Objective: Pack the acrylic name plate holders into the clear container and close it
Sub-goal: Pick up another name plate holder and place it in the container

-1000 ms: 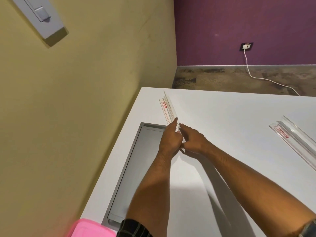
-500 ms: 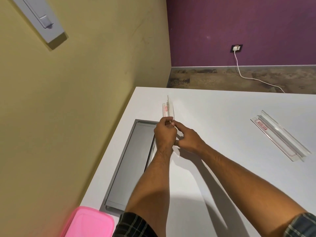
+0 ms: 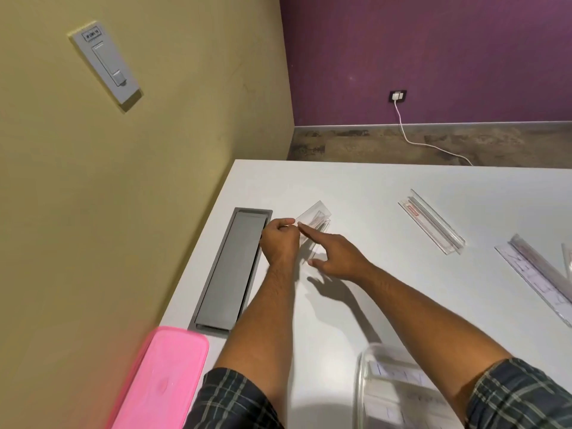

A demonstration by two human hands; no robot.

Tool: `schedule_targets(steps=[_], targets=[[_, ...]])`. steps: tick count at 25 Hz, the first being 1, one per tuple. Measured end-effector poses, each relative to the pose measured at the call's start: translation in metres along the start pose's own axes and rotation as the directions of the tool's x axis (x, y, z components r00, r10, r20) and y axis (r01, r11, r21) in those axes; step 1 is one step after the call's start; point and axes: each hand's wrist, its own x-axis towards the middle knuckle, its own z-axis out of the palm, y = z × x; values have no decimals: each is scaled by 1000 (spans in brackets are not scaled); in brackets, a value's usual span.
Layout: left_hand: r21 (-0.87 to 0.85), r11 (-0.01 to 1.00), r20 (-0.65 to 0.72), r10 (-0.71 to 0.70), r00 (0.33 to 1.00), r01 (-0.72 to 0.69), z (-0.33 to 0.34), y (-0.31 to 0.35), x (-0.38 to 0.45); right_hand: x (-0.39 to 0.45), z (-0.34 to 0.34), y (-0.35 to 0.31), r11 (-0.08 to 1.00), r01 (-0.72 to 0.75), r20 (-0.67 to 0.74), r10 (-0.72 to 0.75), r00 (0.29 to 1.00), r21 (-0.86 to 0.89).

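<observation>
A clear acrylic name plate holder (image 3: 316,217) with a red label is tilted just above the white table (image 3: 365,187). My left hand (image 3: 280,241) has its fingers curled and pinches the holder's left corner. My right hand (image 3: 335,257) lays its index finger along the holder, with the thumb at its near end. A second holder (image 3: 431,222) lies flat further right, and a third (image 3: 538,275) lies near the right edge. The clear container (image 3: 363,382) stands open at the bottom, with holders inside it. Its pink lid (image 3: 161,379) lies at the bottom left.
A grey cable hatch (image 3: 232,267) is set into the table just left of my left hand. The yellow wall with a switch plate (image 3: 106,61) runs along the table's left edge. A white cable (image 3: 411,136) trails over the floor beyond the table.
The holder has swung from lying along the table to a tilted, raised pose between my hands. My view has dropped and shifted, bringing the container, lid and more holders into sight.
</observation>
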Motion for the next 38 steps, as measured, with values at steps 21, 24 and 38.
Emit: schedule_targets(steps=[21, 24, 38], targets=[[204, 977, 896, -165, 412, -53, 9, 33, -120, -252, -129, 45, 564, -72, -245, -236, 940, -822], [285, 957, 922, -258, 289, -57, 14, 19, -130, -271, -124, 45, 621, -22, -93, -81, 992, -783], [532, 608, 839, -473, 269, -590, 32, -35, -183, -328, -68, 73, 887, 58, 204, 41, 978, -459]])
